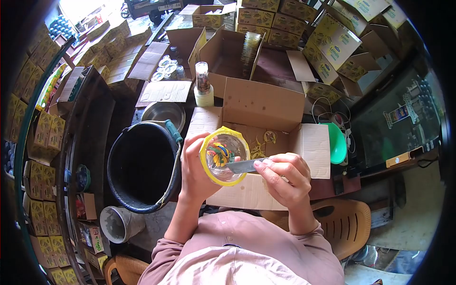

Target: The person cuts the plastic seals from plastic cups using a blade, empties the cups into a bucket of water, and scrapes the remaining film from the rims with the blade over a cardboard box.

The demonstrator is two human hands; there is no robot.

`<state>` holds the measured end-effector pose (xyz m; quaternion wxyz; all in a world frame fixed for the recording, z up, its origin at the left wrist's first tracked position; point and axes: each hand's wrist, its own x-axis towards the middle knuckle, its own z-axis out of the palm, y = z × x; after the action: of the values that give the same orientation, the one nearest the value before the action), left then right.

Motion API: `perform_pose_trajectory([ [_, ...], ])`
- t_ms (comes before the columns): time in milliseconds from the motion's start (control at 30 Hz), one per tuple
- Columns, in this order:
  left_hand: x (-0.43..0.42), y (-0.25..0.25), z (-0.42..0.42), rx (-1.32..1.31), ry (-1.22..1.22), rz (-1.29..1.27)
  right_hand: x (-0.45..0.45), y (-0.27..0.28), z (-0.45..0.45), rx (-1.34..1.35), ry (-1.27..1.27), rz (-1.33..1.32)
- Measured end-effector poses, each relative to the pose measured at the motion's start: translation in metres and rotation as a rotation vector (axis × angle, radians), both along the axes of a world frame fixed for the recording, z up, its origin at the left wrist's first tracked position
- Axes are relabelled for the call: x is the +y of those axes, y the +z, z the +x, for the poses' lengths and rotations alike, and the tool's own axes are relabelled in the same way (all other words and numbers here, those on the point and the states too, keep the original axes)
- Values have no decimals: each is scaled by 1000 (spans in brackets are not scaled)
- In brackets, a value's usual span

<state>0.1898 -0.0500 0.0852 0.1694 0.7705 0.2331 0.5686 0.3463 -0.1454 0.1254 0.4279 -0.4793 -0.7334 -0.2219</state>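
My left hand (194,166) is wrapped around a clear plastic cup (242,148) with a yellow rim and a coloured print; its open mouth faces me. In my right hand (289,176) a flat grey metal blade (241,166) is pinched, its tip reaching over the cup's rim on the right side. Whether the blade touches the rim I cannot tell. Below and beyond both hands stands an open cardboard box (263,102), with several yellow scraps (258,150) lying inside it.
A black bucket (114,175) stands to my left, beside a metal bowl (178,114). Stacked cups (203,97) rise behind the box's left flap. A green bowl (337,145) sits at the right. Yellow cartons (332,42) are piled around, and a smaller pail (116,225) is lower left.
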Motion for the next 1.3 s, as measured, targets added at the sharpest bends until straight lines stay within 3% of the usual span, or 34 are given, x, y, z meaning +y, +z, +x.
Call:
perform_pose_trajectory([
  [667,-9,6,4,133,26,31,20,-13,3,-122,-29,73],
  [867,-5,1,11,10,-41,-32,27,-23,6,233,-51,155],
  [967,-2,-5,13,-37,-120,-75,26,-23,8,559,-95,24],
  [1167,0,-11,18,-171,-276,-282,19,-37,3,731,-69,-32],
  [1300,0,-21,13,-62,-317,-355,19,-43,-4,831,-14,-64],
])
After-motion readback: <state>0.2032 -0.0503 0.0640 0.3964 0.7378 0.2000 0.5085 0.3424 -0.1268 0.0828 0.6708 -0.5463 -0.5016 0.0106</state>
